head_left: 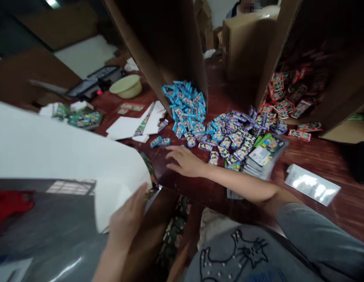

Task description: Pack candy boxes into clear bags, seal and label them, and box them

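My right hand (184,161) reaches over the dark red tabletop with its fingers spread, holding nothing. Just beyond its fingertips lie a few small blue-wrapped packets (160,141). A heap of purple-wrapped packets (236,135) spreads past my right wrist, and a blue heap (186,107) spills from a tipped carton. At lower left, my left hand (127,219) is closed at the rounded edge of a large smooth white panel (67,145). A colourful, shiny item (152,172) shows beside those fingers; blur hides what exactly they grip.
Red-wrapped packets (278,100) lie in a right-hand carton. Printed clear plastic bags (262,154) and a shiny silver-white slab (312,184) lie on the right. White cards (127,127) and a yellow basin (126,86) stand left of the blue heap. A person is partly visible behind a box (249,47).
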A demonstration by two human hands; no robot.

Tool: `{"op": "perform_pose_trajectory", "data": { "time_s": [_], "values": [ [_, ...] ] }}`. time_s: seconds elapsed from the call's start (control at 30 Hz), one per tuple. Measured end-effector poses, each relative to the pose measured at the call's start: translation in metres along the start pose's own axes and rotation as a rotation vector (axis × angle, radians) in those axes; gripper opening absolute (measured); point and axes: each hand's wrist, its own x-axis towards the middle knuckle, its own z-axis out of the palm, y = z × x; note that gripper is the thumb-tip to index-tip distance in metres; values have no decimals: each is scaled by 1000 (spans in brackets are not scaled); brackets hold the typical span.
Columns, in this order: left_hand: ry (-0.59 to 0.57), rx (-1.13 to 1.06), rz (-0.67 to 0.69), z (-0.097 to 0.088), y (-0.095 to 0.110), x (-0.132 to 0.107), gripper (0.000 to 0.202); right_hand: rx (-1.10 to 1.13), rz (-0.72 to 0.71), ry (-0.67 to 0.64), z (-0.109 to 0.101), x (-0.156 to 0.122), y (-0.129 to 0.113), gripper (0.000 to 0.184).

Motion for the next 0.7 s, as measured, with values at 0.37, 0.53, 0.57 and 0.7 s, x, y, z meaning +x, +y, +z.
{"op": "perform_pose_trajectory", "data": {
  "time_s": [0.37, 0.53, 0.57, 0.7],
  "values": [
    [-65, -56, 217, 110, -17, 128, 54, -295, 62, -251, 25, 85, 142, 48],
    [-101, 66, 81, 123, 52, 293, 56, -350, 77, -348, 51, 135, 174, 50],
    [-116, 84, 52, 131, 58, 327, 58, -360, 74, -374, 55, 139, 179, 48],
    [-199, 139, -51, 163, 55, 421, 56, -427, 56, -446, 47, 131, 192, 37]
  ]
}}
